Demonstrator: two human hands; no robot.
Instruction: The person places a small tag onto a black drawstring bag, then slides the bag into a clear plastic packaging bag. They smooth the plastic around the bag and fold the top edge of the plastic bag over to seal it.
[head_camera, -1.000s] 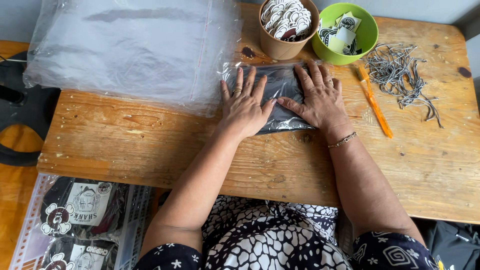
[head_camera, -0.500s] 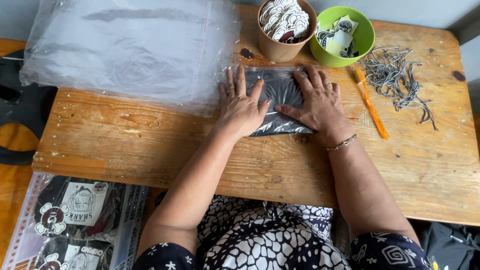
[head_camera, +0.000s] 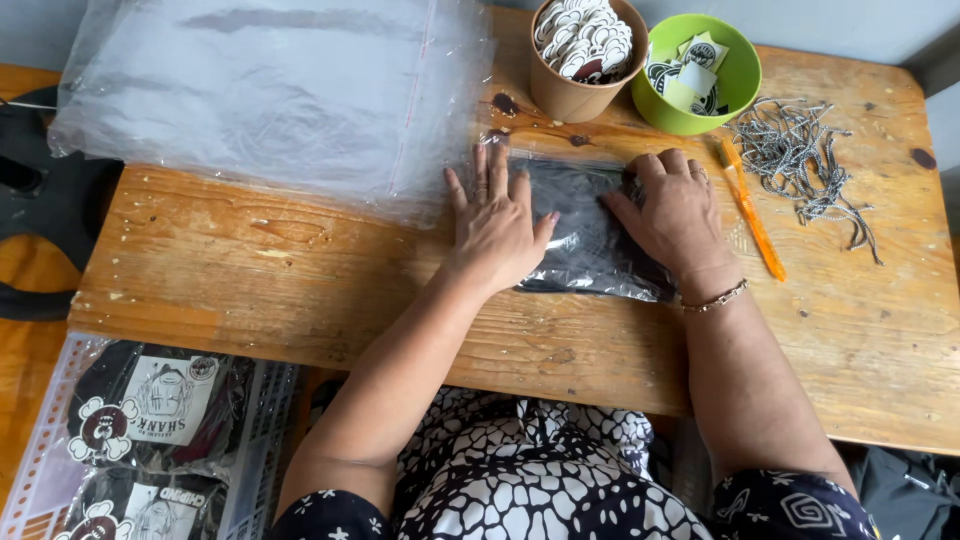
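left hand (head_camera: 497, 226) flat on bagged black cloth (head_camera: 588, 235), right hand (head_camera: 678, 210) curled

I see black garment (head_camera: 585, 235) in clear glossy bag. Table (head_camera: 300, 290) raw tan wood, dark stains. Bowl (head_camera: 735, 100) lime green; paper cup (head_camera: 570, 95) brown. Cutter (head_camera: 750, 210) orange. Cords (head_camera: 800, 160) black-white speckled, I think. Dress (head_camera: 520, 480) black-and-white pebble print.

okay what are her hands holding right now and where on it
Nothing is lifted. The left hand presses flat on the left part of the bagged black garment; the right hand curls its fingers at the bag's upper right edge.
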